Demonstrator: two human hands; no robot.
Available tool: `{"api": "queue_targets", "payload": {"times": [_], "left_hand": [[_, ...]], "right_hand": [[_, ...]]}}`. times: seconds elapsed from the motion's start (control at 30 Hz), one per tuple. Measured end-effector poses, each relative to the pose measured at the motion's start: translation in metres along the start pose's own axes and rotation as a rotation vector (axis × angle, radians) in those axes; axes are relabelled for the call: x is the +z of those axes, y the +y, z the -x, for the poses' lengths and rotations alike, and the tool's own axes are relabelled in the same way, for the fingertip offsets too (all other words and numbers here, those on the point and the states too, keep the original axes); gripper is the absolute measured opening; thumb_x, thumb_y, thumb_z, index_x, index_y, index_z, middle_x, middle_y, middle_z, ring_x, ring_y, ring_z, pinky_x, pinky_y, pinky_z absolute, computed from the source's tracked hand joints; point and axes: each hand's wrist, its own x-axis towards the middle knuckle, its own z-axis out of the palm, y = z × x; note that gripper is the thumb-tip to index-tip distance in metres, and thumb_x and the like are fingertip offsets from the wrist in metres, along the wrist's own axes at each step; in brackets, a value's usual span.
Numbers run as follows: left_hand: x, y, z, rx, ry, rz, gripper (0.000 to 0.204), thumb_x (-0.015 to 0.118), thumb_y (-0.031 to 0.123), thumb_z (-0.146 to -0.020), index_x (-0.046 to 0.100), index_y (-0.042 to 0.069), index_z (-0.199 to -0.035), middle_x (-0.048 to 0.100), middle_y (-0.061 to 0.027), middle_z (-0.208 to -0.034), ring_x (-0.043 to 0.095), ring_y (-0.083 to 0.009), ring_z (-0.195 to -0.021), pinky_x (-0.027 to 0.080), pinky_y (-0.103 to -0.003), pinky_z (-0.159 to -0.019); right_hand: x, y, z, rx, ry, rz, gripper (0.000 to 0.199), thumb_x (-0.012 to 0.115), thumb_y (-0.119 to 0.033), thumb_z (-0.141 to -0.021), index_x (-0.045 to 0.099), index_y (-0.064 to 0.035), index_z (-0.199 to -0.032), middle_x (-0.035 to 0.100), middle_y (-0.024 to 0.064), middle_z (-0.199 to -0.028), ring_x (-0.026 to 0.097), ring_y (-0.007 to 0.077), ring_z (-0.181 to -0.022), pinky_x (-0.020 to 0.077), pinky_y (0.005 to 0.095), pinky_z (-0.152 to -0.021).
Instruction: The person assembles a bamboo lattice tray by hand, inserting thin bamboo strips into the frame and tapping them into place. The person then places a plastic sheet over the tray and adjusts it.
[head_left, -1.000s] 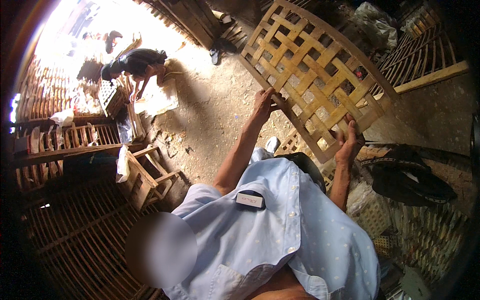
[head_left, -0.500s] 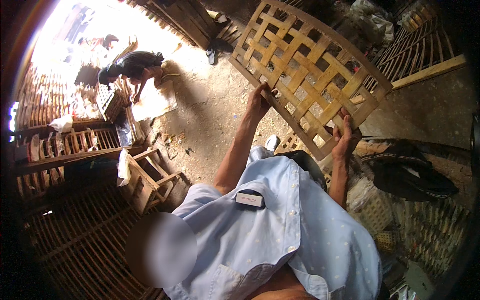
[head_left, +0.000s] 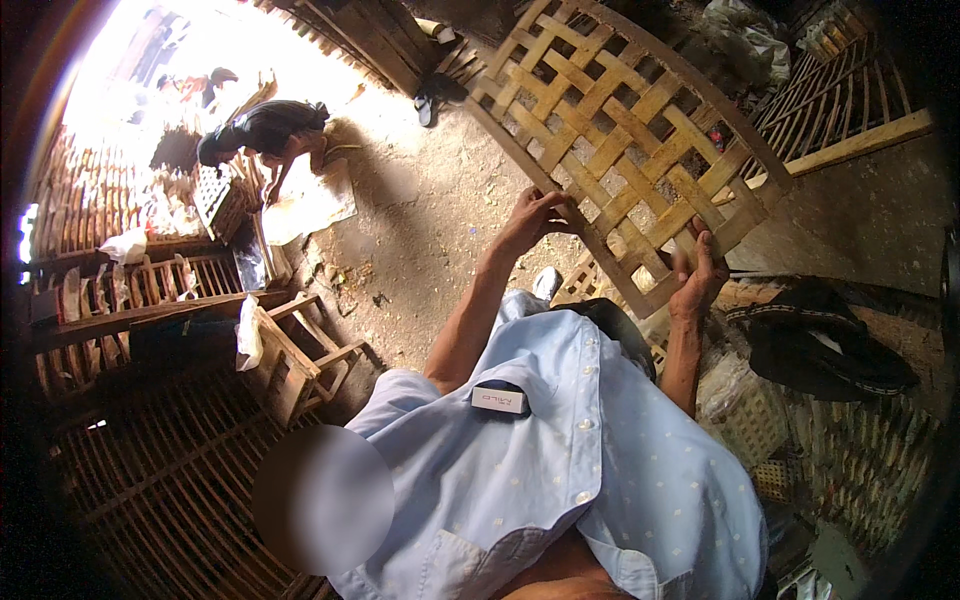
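Note:
A woven bamboo lattice panel (head_left: 625,120) with a flat wooden border is raised in front of me, tilted, its far end toward the upper edge of the view. My left hand (head_left: 537,218) pinches the panel's left border, fingers bent over the strip. On the near right part of the panel, my right hand (head_left: 697,278) grips the weave close to the corner, thumb on top; some of its fingers are hidden underneath. Floor and clutter show through the square gaps between the slats.
A low wooden stool (head_left: 305,360) stands at left, beside a slatted bamboo rack (head_left: 150,470). Another person (head_left: 270,130) bends over a pale sheet (head_left: 325,205) at far left. Dark footwear (head_left: 425,108) lies on the dirt floor. At right are a black bag-like item (head_left: 820,345) and bamboo slats (head_left: 860,470).
My left hand has slid along the border toward me. The panel has shifted slightly to the right, and my right hand has moved a little with it.

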Motion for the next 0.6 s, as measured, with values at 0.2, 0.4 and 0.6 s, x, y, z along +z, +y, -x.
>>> {"api": "queue_targets", "payload": {"times": [0.2,0.4,0.6], "left_hand": [[0.021,-0.025,-0.014,-0.018,0.352,0.06,0.036,0.057,0.033,-0.087,0.059,-0.003,-0.09,0.065,-0.0158,-0.082,0.067,-0.0278,-0.07,0.059,-0.042,-0.062],[0.016,-0.02,-0.022,-0.13,0.472,-0.027,0.024,0.059,0.029,-0.092,0.059,0.006,-0.096,0.061,-0.0105,-0.086,0.064,-0.0273,-0.076,0.056,-0.047,-0.067],[-0.004,-0.028,-0.012,-0.014,0.086,0.457,0.031,0.058,0.034,-0.094,0.057,0.005,-0.105,0.062,-0.0096,-0.09,0.062,-0.0277,-0.094,0.052,-0.048,-0.086]], "right_hand": [[0.014,-0.011,0.011,-0.052,-0.035,0.114,0.036,0.06,-0.031,-0.097,0.07,-0.0014,-0.115,0.07,0.0056,-0.107,0.044,0.0074,-0.055,0.0306,0.0221,-0.045],[0.018,-0.014,0.014,-0.086,-0.111,0.125,0.039,0.059,-0.033,-0.097,0.069,-0.0012,-0.117,0.071,0.0061,-0.106,0.042,0.0064,-0.052,0.0291,0.022,-0.044],[0.029,-0.019,0.016,-0.089,-0.102,0.149,0.039,0.057,-0.032,-0.098,0.069,-0.0006,-0.117,0.07,0.0067,-0.112,0.04,0.0057,-0.052,0.0288,0.0219,-0.044]]}}
